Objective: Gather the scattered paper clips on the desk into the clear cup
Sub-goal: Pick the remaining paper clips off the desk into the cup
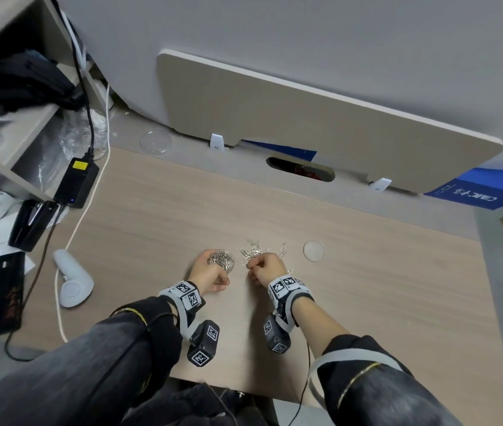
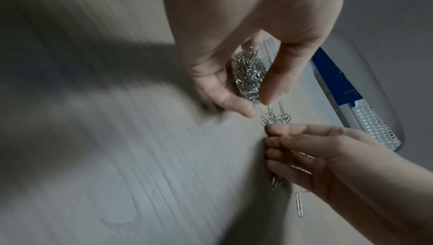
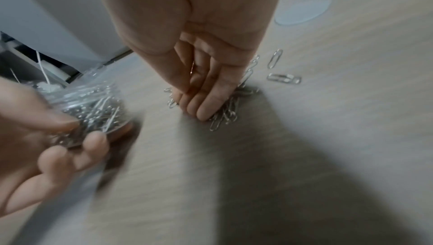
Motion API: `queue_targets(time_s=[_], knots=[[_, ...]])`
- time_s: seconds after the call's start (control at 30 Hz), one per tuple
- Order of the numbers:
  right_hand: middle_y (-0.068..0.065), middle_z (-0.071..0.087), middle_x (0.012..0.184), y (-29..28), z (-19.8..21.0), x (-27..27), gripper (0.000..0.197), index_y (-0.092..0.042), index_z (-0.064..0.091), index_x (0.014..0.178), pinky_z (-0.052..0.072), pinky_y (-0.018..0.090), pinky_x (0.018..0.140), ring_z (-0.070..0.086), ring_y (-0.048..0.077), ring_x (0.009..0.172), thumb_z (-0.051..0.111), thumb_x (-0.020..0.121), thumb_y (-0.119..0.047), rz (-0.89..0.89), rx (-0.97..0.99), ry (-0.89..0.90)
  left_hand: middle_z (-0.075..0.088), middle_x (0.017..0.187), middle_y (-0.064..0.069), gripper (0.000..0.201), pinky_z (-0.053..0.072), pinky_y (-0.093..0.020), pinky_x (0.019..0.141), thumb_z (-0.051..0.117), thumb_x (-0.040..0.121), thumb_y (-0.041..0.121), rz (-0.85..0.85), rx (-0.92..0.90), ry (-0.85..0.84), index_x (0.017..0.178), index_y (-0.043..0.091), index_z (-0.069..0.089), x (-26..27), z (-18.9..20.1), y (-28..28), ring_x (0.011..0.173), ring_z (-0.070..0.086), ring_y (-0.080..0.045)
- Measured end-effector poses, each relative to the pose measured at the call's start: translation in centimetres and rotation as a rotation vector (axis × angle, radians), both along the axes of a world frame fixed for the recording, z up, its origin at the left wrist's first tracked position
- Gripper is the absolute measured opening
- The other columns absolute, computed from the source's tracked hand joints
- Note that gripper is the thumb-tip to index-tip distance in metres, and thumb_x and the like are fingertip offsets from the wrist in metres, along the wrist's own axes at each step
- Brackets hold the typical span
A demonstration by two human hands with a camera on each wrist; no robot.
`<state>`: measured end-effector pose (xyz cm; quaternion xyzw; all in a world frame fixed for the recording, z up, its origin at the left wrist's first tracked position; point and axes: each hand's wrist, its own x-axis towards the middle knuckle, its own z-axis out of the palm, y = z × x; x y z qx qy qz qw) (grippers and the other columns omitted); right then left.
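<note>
A small clear cup, holding a heap of silver paper clips, sits on the wooden desk with my left hand curled round it. In the left wrist view thumb and fingers wrap the cup. Just right of it lies a pile of paper clips. My right hand is down on that pile, its fingers and thumb closed on a bunch of clips. A few loose clips lie past the hand on its right side.
A round clear lid lies on the desk right of the pile. Another clear dish sits at the back left. A white handheld device, a black power adapter and cables occupy the desk's left edge, beside a shelf.
</note>
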<state>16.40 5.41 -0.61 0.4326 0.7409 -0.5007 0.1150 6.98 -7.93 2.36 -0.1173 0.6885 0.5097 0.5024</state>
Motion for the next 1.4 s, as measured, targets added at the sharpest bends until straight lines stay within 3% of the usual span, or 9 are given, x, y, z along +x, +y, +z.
queue_targets(time_s=[0.13, 0.23, 0.4, 0.63, 0.73, 0.83, 1.03, 1.27, 1.4], knots=[[-0.002, 0.069, 0.100, 1.6, 1.9, -0.6, 0.030, -0.023, 0.069, 0.085, 0.051, 0.032, 0.086, 0.060, 0.020, 0.095, 0.047, 0.079, -0.004, 0.206, 0.335, -0.014, 0.060, 0.073, -0.012, 0.063, 0.052, -0.031, 0.058, 0.048, 0.062, -0.026, -0.009, 0.013, 0.000, 0.103, 0.022, 0.055, 0.3, 0.1, 0.3, 0.059, 0.059, -0.027], [0.001, 0.052, 0.123, 1.7, 3.1, -1.7, 0.040, -0.023, 0.060, 0.115, 0.049, 0.038, 0.087, 0.046, 0.024, 0.114, 0.050, 0.080, -0.008, 0.534, 0.585, -0.009, 0.061, 0.074, -0.010, 0.062, 0.052, -0.031, 0.059, 0.050, 0.062, -0.026, 0.000, 0.015, 0.006, 0.100, 0.023, 0.056, 0.4, 0.1, 0.3, 0.059, 0.059, -0.026], [0.007, 0.043, 0.138, 0.9, 1.7, -1.4, 0.050, -0.019, 0.050, 0.130, 0.045, 0.044, 0.094, 0.041, 0.032, 0.124, 0.055, 0.080, -0.014, 0.997, 0.649, 0.018, 0.060, 0.072, -0.008, 0.060, 0.050, -0.029, 0.056, 0.049, 0.062, -0.025, 0.032, 0.003, 0.022, 0.099, 0.023, 0.057, -0.1, 0.1, -0.4, 0.060, 0.057, -0.026], [0.010, 0.060, 0.091, 1.9, 1.1, 2.3, 0.026, -0.006, 0.062, 0.083, 0.054, 0.035, 0.053, 0.059, 0.031, 0.077, 0.066, 0.057, -0.010, 1.041, 0.764, 0.099, 0.059, 0.072, -0.012, 0.062, 0.050, -0.030, 0.058, 0.048, 0.063, -0.024, 0.031, -0.004, 0.018, 0.104, 0.022, 0.055, 0.1, 0.3, -0.2, 0.057, 0.058, -0.027], [0.011, 0.056, 0.121, 3.5, 2.2, 2.6, 0.044, -0.006, 0.060, 0.111, 0.055, 0.043, 0.078, 0.054, 0.033, 0.108, 0.051, 0.068, -0.008, 0.778, 0.717, 0.108, 0.060, 0.075, -0.012, 0.061, 0.051, -0.033, 0.060, 0.048, 0.064, -0.024, 0.013, 0.014, 0.007, 0.103, 0.022, 0.055, 0.6, 0.4, 0.3, 0.060, 0.058, -0.027], [0.006, 0.033, 0.150, 4.8, 3.0, 2.5, 0.066, -0.016, 0.039, 0.139, 0.042, 0.041, 0.103, 0.035, 0.030, 0.132, 0.050, 0.075, -0.009, 0.574, 0.617, -0.055, 0.060, 0.076, -0.012, 0.063, 0.051, -0.032, 0.060, 0.047, 0.064, -0.025, -0.002, 0.011, 0.001, 0.107, 0.020, 0.055, 1.2, 0.4, 0.8, 0.059, 0.058, -0.026], [0.006, 0.031, 0.149, 3.0, 2.2, 3.8, 0.065, -0.016, 0.039, 0.139, 0.046, 0.041, 0.099, 0.031, 0.030, 0.135, 0.054, 0.076, -0.019, 0.788, 0.578, -0.100, 0.061, 0.075, -0.011, 0.065, 0.050, -0.030, 0.057, 0.048, 0.063, -0.023, -0.029, 0.013, -0.010, 0.111, 0.020, 0.056, 1.9, 0.4, 1.6, 0.057, 0.059, -0.026], [0.003, 0.030, 0.147, 4.5, 2.5, 4.7, 0.101, -0.026, 0.022, 0.146, 0.048, 0.041, 0.091, 0.042, 0.028, 0.122, 0.077, 0.064, -0.047, 0.920, 0.689, -0.106, 0.062, 0.080, -0.015, 0.067, 0.052, -0.031, 0.058, 0.049, 0.060, -0.023, -0.045, 0.022, -0.001, 0.112, 0.019, 0.057, 1.9, 0.6, 1.9, 0.062, 0.060, -0.027], [0.004, 0.038, 0.139, 4.6, 2.4, 3.7, 0.099, -0.022, 0.025, 0.146, 0.047, 0.040, 0.086, 0.045, 0.027, 0.116, 0.078, 0.066, -0.048, 1.041, 0.770, -0.154, 0.062, 0.079, -0.013, 0.065, 0.053, -0.033, 0.060, 0.050, 0.060, -0.023, -0.051, 0.013, -0.001, 0.109, 0.021, 0.057, 2.2, 0.5, 1.7, 0.065, 0.061, -0.028]])
